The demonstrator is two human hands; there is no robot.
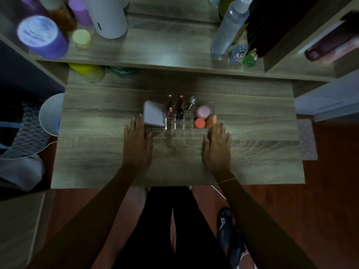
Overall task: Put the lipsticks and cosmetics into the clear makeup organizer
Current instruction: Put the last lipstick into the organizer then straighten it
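The clear makeup organizer (186, 121) sits on the wooden counter (97, 152), between the two hands. The left hand (138, 142) lies flat, fingers spread, just beside the organizer's left end, near the white compact (154, 113) in it. The right hand (217, 146), also flat and empty, rests by its right end, near the orange sponges (206, 122).

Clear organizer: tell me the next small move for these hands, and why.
Probably close both hands on the ends of the clear organizer and slide it back. The white compact, the tubes and the sponges already sit in it; no loose cosmetics show on the desk; the left hand and the right hand lie open beside it.
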